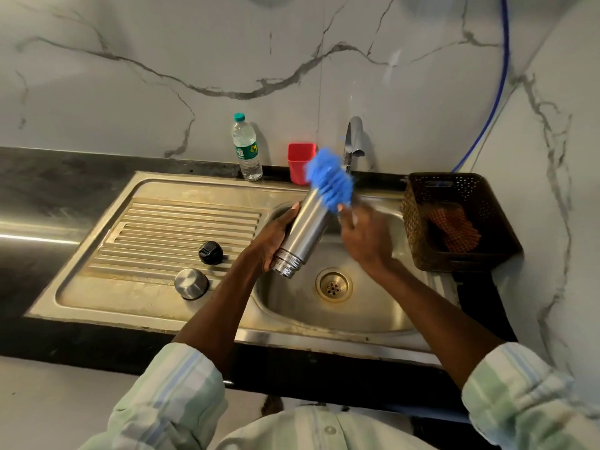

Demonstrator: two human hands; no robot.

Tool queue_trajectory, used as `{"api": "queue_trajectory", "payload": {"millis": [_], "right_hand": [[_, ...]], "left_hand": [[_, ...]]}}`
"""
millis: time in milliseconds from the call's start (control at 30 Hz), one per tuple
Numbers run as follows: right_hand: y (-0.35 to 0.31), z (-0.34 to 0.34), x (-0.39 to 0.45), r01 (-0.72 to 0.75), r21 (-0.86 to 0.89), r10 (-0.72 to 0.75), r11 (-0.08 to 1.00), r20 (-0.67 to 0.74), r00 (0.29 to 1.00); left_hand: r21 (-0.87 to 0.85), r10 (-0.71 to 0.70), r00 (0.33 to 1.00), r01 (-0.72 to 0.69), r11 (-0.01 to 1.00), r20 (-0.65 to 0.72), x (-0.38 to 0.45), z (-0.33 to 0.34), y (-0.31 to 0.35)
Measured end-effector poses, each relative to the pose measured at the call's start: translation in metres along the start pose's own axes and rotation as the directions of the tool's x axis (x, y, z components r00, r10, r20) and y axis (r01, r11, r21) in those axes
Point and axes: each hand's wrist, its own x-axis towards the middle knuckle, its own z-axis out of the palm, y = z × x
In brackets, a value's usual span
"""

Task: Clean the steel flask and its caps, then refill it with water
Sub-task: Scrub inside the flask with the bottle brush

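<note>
Left hand (276, 235) wraps the cylindrical steel flask (303, 232), held tilted over the steel sink (324, 319) basin so drips fall in. Right hand (363, 238) pinches a fluffy blue scrubber (329, 178) vs. its base. Black inner cap (211, 252) & steel outer cap (191, 283) wait on drainboard, near basin edge.

Tilted open steel flask (305, 228), caps (211, 252) apparently off

White marble-veined wall (130, 76) rises behind a dark stone counter (48, 196).
</note>
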Motion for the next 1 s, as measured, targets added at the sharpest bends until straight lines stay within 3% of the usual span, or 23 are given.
{"api": "queue_trajectory", "payload": {"millis": [67,100,133,200,267,333,433,467,633,767,833,933,1000], "right_hand": [[-0.003,0.009,-0.039,0.296,0.011,-0.296,0.955,0.083,0.952],[0.001,0.013,-0.049,0.367,0.019,-0.367,0.93,0.116,0.923],[0.006,0.014,-0.044,0.352,0.041,-0.354,0.935,0.128,0.926],[0.011,0.008,-0.013,0.1,0.052,-0.104,0.994,0.081,0.991],[0.02,0.004,0.014,-0.111,0.016,0.111,0.994,0.027,0.993],[0.017,0.006,0.007,-0.053,0.038,0.053,0.998,0.018,0.998],[0.007,0.011,-0.039,0.254,0.075,-0.261,0.964,0.111,0.959],[0.01,0.011,-0.043,0.294,0.08,-0.303,0.952,0.13,0.944],[0.019,0.009,0.002,-0.003,0.103,-0.002,0.995,0.054,0.999],[0.009,0.012,-0.042,0.263,0.089,-0.267,0.961,0.034,0.963],[0.017,0.01,-0.049,0.349,0.072,-0.355,0.934,0.093,0.93],[0.025,0.006,-0.011,0.078,0.05,-0.084,0.996,0.124,0.989],[0.034,0.003,0.005,-0.025,0.026,0.024,0.999,0.05,0.998]], "left_hand": [[-0.05,-0.003,1.0,0.004,0.999,0.018,0.0,-0.004,-0.002],[-0.064,-0.005,0.999,0.008,0.998,0.038,0.0,-0.005,-0.003],[-0.064,-0.008,0.999,0.011,0.998,0.045,-0.001,-0.005,-0.003],[-0.045,-0.042,0.998,0.044,0.998,0.041,-0.002,-0.001,-0.002],[-0.039,-0.061,0.998,0.062,0.997,0.03,-0.001,0.003,-0.005],[-0.062,-0.033,0.999,0.034,0.997,0.017,-0.003,0.007,-0.007],[-0.15,0.011,0.997,0.001,0.989,0.073,-0.003,0.001,-0.011],[-0.181,0.006,0.996,0.01,0.984,0.09,-0.003,-0.002,-0.01],[-0.227,-0.06,0.986,0.096,0.969,0.157,-0.012,0.007,-0.008],[-0.434,-0.009,0.975,0.108,0.895,0.223,-0.009,0.012,-0.013],[-0.434,-0.027,0.975,0.124,0.892,0.223,-0.002,0.009,-0.015],[-0.35,-0.096,0.956,0.194,0.916,0.279,-0.004,0.014,-0.014],[-0.3,-0.104,0.955,0.189,0.935,0.276,-0.007,0.021,-0.013]]}}
